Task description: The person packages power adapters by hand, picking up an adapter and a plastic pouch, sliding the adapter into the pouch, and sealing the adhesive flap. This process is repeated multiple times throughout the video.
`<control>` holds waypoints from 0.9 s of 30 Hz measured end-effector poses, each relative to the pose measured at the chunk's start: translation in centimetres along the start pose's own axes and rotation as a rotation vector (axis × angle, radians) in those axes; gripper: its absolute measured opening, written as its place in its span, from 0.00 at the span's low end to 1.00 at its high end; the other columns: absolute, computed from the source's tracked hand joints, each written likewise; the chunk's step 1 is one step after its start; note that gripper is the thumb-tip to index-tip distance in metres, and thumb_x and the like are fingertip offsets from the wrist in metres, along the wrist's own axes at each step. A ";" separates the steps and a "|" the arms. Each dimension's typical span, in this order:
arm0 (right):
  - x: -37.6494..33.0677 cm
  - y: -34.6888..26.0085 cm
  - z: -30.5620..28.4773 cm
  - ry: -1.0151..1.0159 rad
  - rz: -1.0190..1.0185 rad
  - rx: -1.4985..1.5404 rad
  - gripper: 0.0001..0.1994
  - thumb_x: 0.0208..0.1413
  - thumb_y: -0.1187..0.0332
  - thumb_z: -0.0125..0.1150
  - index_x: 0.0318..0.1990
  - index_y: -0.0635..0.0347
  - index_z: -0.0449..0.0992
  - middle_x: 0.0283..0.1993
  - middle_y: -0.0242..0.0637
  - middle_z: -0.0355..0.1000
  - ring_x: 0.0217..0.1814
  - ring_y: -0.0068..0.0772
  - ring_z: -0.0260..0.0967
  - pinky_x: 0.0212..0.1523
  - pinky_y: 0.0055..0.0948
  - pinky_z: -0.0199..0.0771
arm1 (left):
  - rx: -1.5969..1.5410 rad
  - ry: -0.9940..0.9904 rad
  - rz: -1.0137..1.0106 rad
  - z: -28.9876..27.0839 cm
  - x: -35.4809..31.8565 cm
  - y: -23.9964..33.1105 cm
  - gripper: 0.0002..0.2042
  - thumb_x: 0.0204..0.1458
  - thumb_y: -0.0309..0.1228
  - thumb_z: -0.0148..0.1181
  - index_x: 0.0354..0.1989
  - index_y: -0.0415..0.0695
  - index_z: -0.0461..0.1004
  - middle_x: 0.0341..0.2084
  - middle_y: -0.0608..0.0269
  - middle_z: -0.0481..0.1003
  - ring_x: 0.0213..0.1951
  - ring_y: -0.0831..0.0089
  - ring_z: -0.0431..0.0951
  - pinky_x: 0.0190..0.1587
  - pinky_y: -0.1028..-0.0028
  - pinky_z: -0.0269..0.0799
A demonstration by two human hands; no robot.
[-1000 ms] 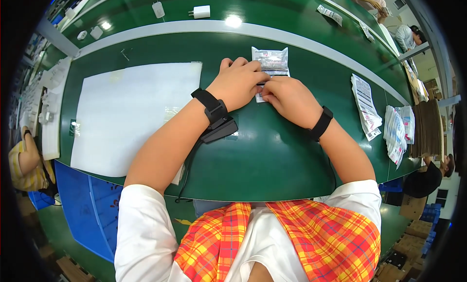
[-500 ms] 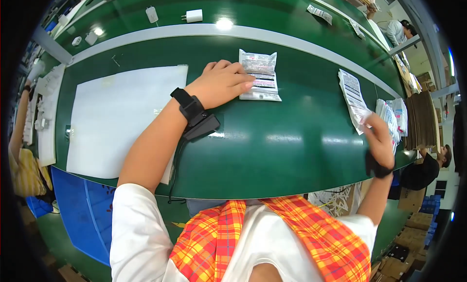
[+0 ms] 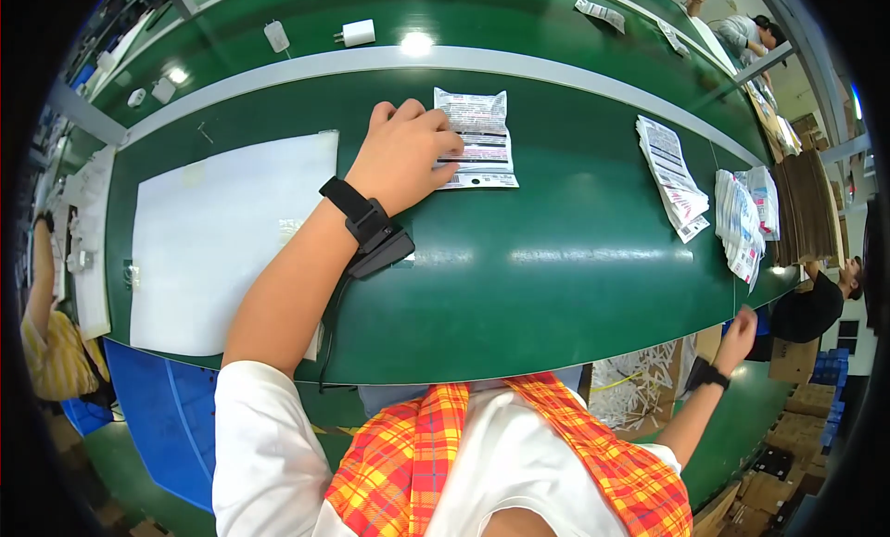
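Note:
My left hand [image 3: 403, 157] rests at the left edge of a white printed packet [image 3: 484, 143] that lies on the green table. Its fingers are spread and loosely bent, with the fingertips and thumb touching the packet. A black strap with a small black device [image 3: 371, 227] is on that wrist, and a dark cable hangs from it. My right hand [image 3: 737, 340] is off the right front edge of the table, apart from the packets. A black wristband [image 3: 709, 375] circles that wrist. Its fingers are small and blurred, so their grip cannot be made out.
A stack of printed packets [image 3: 672, 176] lies at the right, with more packets [image 3: 739, 222] beside brown cardboard sheets [image 3: 805, 208]. A white sheet [image 3: 232, 245] covers the table's left. White chargers [image 3: 356, 33] lie beyond the grey rail [image 3: 408, 57]. A box of white strips [image 3: 635, 384] stands below.
My right hand has left the packet stack and dropped toward me, past the table edge. My left hand has drawn back slightly to the packet's left edge. The view has shifted a little.

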State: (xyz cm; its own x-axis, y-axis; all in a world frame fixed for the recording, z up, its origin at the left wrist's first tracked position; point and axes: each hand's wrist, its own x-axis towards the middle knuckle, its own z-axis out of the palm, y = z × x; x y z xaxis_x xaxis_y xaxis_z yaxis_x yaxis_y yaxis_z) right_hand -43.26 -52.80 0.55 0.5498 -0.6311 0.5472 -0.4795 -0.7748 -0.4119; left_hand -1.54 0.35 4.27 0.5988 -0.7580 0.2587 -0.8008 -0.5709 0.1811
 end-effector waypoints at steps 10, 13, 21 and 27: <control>4.5 -41.9 19.1 -0.676 -0.690 0.118 0.20 0.57 0.57 0.60 0.46 0.68 0.72 0.37 0.48 0.73 0.41 0.44 0.72 0.44 0.31 0.71 | -0.009 0.039 -0.093 0.7 -0.4 -0.1 0.22 0.47 0.48 0.65 0.51 0.57 0.78 0.52 0.66 0.70 0.52 0.62 0.66 0.57 0.58 0.57; 4.4 -44.4 22.4 -0.839 -0.647 0.022 0.20 0.56 0.58 0.62 0.45 0.69 0.72 0.38 0.47 0.74 0.42 0.43 0.73 0.44 0.33 0.71 | -0.022 0.075 -0.095 1.5 -1.0 -1.0 0.23 0.49 0.51 0.62 0.54 0.59 0.76 0.57 0.65 0.68 0.55 0.60 0.65 0.58 0.58 0.57; 16.0 -41.7 31.5 -1.038 0.052 0.960 0.17 0.59 0.63 0.61 0.50 0.64 0.71 0.50 0.42 0.72 0.49 0.32 0.71 0.48 0.35 0.72 | -0.022 0.074 -0.144 2.4 0.2 -1.5 0.28 0.53 0.54 0.56 0.62 0.57 0.68 0.62 0.63 0.64 0.59 0.56 0.62 0.61 0.55 0.55; 19.1 -41.6 26.6 -0.783 0.268 0.959 0.17 0.59 0.66 0.60 0.54 0.60 0.71 0.46 0.32 0.76 0.45 0.30 0.72 0.47 0.34 0.72 | -0.055 0.053 -0.153 2.5 -0.7 -2.5 0.29 0.53 0.53 0.56 0.62 0.55 0.68 0.64 0.62 0.62 0.59 0.55 0.62 0.62 0.54 0.55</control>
State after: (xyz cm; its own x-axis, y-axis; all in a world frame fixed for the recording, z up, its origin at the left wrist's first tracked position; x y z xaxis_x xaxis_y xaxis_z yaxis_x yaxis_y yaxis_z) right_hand 5.36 -33.56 8.69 0.9260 -0.3697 -0.0763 -0.1321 -0.1280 -0.9829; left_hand 0.06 1.55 1.20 0.7133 -0.6452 0.2737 -0.7008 -0.6589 0.2733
